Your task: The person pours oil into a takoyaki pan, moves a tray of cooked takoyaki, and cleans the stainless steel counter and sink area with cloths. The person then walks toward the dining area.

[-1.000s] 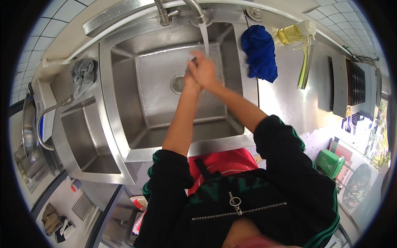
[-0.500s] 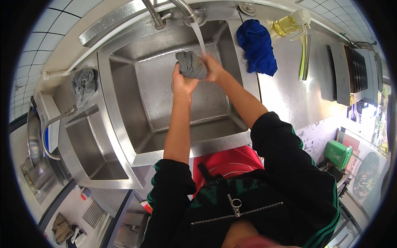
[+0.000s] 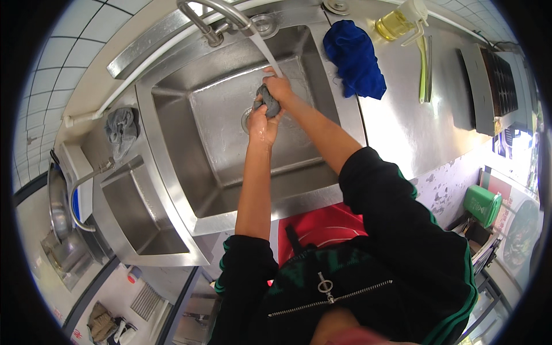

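Note:
Both my hands are over the big steel sink (image 3: 172,144), under the stream of water from the faucet (image 3: 221,14). A small grey cloth (image 3: 268,101) is squeezed between them. My left hand (image 3: 260,125) grips it from below and my right hand (image 3: 280,87) closes on it from above, where the water lands. The drain sits just behind my hands, mostly hidden.
A blue rag (image 3: 355,57) lies on the steel counter right of the sink, with a bottle of yellow liquid (image 3: 398,22) and a dark rack (image 3: 489,86) beyond. A second grey cloth (image 3: 121,129) lies at the left, above a smaller basin (image 3: 132,213). A green container (image 3: 482,204) stands lower right.
My hands have shifted slightly within the sink under the stream. The grey cloth, hardly seen a second ago, is now bunched tighter between both hands.

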Demonstrator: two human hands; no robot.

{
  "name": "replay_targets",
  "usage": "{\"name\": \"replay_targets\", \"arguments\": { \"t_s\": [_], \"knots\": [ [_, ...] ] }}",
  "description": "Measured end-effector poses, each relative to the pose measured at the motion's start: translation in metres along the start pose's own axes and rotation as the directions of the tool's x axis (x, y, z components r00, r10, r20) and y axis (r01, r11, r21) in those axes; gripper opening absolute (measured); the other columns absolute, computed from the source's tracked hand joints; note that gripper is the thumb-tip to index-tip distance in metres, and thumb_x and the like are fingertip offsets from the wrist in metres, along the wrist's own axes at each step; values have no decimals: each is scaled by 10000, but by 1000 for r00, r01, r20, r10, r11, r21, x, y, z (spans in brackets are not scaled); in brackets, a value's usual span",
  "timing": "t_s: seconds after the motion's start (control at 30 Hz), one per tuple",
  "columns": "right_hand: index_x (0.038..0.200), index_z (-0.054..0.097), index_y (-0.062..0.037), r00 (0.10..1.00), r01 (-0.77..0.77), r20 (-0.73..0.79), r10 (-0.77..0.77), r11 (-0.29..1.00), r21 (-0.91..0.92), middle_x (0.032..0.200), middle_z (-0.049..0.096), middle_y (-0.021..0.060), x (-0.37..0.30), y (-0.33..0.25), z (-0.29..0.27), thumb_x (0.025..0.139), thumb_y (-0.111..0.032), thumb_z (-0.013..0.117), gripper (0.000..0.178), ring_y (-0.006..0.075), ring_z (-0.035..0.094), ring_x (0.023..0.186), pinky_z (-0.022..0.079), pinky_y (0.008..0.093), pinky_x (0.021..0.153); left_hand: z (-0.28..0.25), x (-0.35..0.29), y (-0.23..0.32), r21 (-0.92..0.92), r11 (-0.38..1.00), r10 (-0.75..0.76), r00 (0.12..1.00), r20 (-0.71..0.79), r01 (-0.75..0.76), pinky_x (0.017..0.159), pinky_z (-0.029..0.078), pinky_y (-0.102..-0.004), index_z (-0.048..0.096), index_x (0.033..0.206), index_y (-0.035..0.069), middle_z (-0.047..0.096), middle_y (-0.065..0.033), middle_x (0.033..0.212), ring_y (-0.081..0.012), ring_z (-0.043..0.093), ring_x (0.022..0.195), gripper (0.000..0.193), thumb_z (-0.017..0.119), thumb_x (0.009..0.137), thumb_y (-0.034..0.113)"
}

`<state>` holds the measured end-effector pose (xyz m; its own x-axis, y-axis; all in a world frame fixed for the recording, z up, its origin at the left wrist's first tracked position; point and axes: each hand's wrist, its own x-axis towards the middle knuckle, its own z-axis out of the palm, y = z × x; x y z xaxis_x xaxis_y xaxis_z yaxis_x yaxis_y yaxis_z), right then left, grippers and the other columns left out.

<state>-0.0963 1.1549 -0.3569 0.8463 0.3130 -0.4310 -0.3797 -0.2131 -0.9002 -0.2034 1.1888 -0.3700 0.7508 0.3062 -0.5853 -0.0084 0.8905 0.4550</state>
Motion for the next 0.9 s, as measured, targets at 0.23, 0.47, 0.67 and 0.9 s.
{"name": "replay_targets", "arguments": {
  "t_s": [0.23, 0.47, 0.67, 0.9],
  "knots": [
    [1004, 598, -47, 856, 512, -78, -511, 859, -6, 920, 561, 95, -82, 5, 4, 821, -174, 521, 236, 173, 579, 750, 471, 286, 683, 53, 2, 38, -92, 994, -87, 960, -267, 64, 862, 442, -341, 427, 1282, 147, 505, -94, 1158, -217, 522, 1026, 407, 430, 888, 250],
    [985, 597, -34, 981, -192, 109, 163, 693, 695, 861, 569, 97, -35, -22, -29, 798, -171, 546, 238, 179, 548, 777, 459, 293, 697, 78, -6, 10, 82, 983, 162, 987, 11, -163, 984, 339, -331, 401, 1320, 129, 448, -87, 1267, -201, 437, 1153, 422, 248, 967, 301],
    [1011, 582, -13, 966, 165, -234, -108, 957, 241, 861, 593, 95, -90, -83, -26, 825, -204, 532, 271, 176, 566, 766, 462, 311, 676, 94, 7, 8, 680, 491, 569, 792, 223, -545, 982, 318, -324, 377, 1315, 46, 451, -133, 1275, -263, 430, 1163, 531, 223, 953, 404],
    [958, 581, 59, 982, -157, 154, 105, 910, 383, 892, 594, 150, -28, -45, -44, 841, -281, 511, 367, 221, 572, 784, 457, 348, 666, 98, -1, 3, 745, 221, 569, 704, 426, -629, 973, 322, -341, 392, 1280, 14, 449, -178, 1257, -289, 427, 1163, 494, 258, 945, 351]
  ]
}}
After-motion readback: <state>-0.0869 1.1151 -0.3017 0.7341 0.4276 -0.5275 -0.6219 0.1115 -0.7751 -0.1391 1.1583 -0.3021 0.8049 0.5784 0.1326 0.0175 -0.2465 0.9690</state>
